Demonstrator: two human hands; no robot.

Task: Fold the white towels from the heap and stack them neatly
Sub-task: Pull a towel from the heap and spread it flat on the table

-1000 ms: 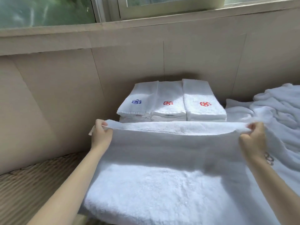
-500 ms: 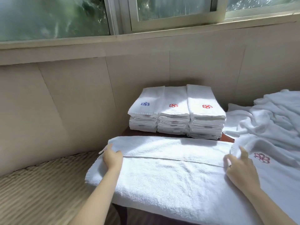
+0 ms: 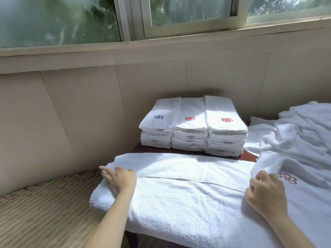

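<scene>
Left grip (image 3: 120,179) presses flat-fingered on the towel (image 3: 179,190) at the worktop (image 3: 249,155) near edge, right grip (image 3: 265,192) pinches its other end (squaring the fold, I'd say).

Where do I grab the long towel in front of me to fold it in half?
Pinch both left-end corners of the long towel, coming from the left. It lies as a long flat band; that end lies clear, while the right end crowds the emblem towel.
</scene>
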